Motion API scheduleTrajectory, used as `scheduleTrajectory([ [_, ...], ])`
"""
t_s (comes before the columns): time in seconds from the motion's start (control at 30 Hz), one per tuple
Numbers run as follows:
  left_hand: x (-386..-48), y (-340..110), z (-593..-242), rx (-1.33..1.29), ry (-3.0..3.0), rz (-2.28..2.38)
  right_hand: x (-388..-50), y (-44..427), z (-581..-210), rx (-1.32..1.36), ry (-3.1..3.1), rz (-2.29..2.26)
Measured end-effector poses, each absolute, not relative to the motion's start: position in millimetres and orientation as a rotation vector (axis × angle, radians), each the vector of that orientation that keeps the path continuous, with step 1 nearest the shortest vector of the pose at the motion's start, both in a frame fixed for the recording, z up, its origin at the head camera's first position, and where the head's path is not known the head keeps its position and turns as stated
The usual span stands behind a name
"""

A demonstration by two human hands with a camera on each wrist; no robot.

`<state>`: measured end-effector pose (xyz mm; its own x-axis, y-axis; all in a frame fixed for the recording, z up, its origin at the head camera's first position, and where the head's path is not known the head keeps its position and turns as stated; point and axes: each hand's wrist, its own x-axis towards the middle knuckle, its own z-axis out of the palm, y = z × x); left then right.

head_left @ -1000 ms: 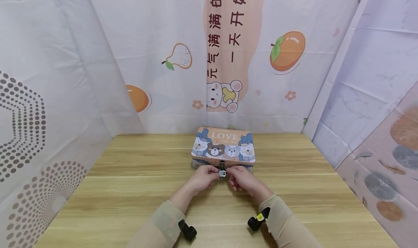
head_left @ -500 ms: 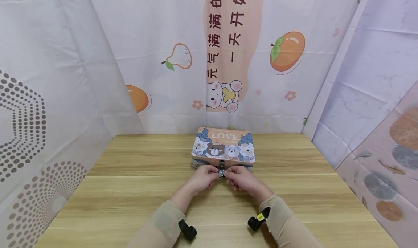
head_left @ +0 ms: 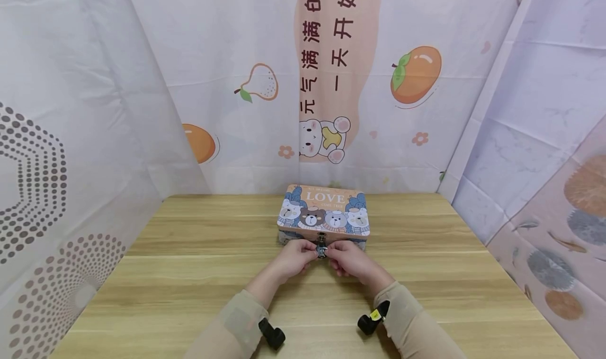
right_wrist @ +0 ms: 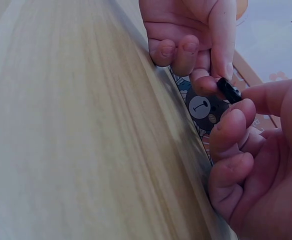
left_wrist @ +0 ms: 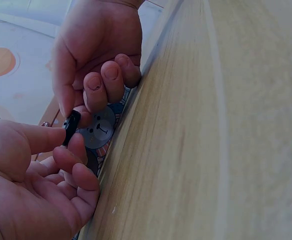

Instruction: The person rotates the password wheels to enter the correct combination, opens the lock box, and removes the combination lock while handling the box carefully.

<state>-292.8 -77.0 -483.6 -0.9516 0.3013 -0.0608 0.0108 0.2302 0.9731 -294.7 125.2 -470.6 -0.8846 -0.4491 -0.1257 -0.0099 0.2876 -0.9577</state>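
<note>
A tin box (head_left: 324,210) with bears and the word LOVE on its lid stands closed at the back of the table. At its front clasp (head_left: 322,237) hangs a small dark padlock (head_left: 321,251), seen edge-on as a black body (left_wrist: 72,124) in the left wrist view. My left hand (head_left: 294,256) pinches the padlock's left side between thumb and finger. From the right, my right hand (head_left: 351,258) pinches it too, the other fingers curled underneath. The fingers partly cover the padlock, and its markings are too small to read.
The wooden table (head_left: 213,275) stretches to both sides of the box and in front of it. Behind hangs a printed curtain (head_left: 236,138) close to the box. Patterned cloth (head_left: 535,191) also hangs at the right.
The right thumb and finger have come in closer over the padlock, so less of its face shows. The left hand and the box have stayed in place.
</note>
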Motion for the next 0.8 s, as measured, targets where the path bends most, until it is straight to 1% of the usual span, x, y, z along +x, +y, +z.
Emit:
scheduleTrajectory([
  [0.8,-292.7,-76.1,-483.4,0.303,2.255,1.799,-296.1,123.7,-471.0,-0.365,2.186,-1.634],
])
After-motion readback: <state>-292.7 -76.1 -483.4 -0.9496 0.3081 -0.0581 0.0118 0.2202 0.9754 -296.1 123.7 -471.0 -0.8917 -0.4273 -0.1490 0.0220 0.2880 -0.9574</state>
